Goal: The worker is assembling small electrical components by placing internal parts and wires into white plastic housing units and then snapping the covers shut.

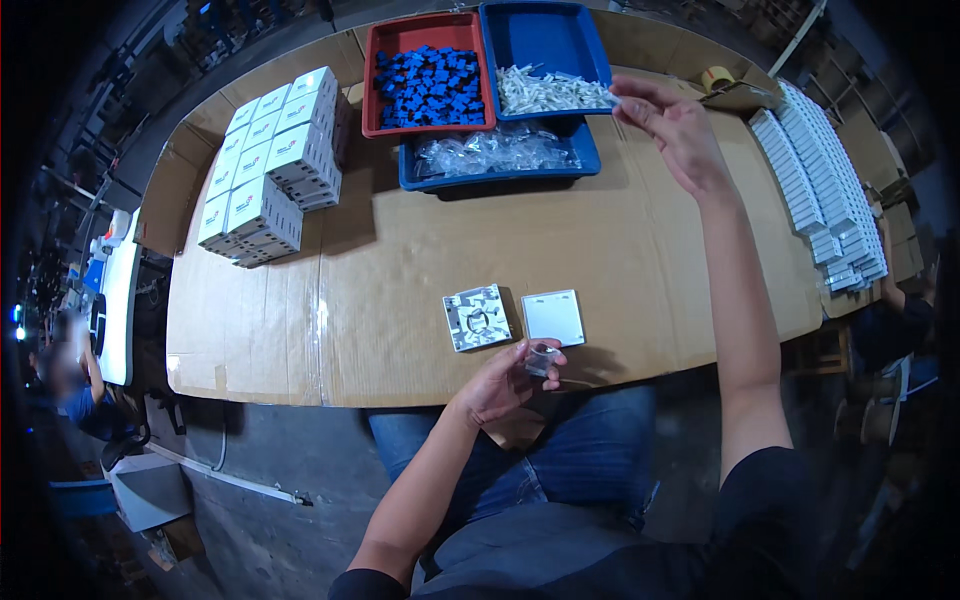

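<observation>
Pinched between thumb and fingertips, a small clear plastic bag point(541, 358) sits in the left hand point(505, 385) at the near edge of the cardboard-covered table point(400, 280), just above the person's lap. Just beyond that hand lie two square parts side by side — a grey-and-white backing plate point(477, 317) with its inner side up, and a plain white cover plate point(553, 317) to its right, neither touched.

Farther out, the right hand point(672, 125) is stretched toward the trays, thumb and forefinger closed on a small white piece point(612, 98) at the edge of the blue tray of white parts point(550, 60); what exactly it has taken is too small to tell. Beside that tray stands a red tray of blue parts point(428, 85), and in front of both a second blue tray of clear bags point(497, 152).

Judging by the layout, the work is well under way but far from over: a block of finished white boxes point(270, 165) stands at far left, long rows of white plates point(820, 170) wait at far right, and the set in hand looks only partly gathered — bag held, plates loose, small parts being fetched.
</observation>
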Available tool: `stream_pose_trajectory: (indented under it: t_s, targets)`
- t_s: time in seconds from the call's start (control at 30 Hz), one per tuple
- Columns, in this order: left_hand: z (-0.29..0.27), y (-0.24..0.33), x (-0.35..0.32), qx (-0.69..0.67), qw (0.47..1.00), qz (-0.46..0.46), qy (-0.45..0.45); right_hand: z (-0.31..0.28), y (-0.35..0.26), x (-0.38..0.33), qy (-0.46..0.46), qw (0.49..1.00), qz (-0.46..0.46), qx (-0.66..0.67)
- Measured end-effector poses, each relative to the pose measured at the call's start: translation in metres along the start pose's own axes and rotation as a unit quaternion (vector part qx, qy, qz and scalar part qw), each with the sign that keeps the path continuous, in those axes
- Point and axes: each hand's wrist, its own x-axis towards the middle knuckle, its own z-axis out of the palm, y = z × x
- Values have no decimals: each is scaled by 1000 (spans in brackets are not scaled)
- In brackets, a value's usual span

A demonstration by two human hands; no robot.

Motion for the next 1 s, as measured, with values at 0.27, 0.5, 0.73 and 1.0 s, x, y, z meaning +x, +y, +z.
stream_pose_trajectory:
  t_s: [0.27,0.5,0.73,1.0]
  targets:
    - [-4,-2,2,-28,998,42,34,51,50,-150,37,966,188,173]
    - [-4,-8,-1,-22,997,42,61,80,82,-234,121,911,276,281]
    - [6,-7,-4,5,996,59,63,109,55,-231,96,925,254,267]
    - [4,-7,-2,12,997,77,25,131,41,-218,110,928,243,259]
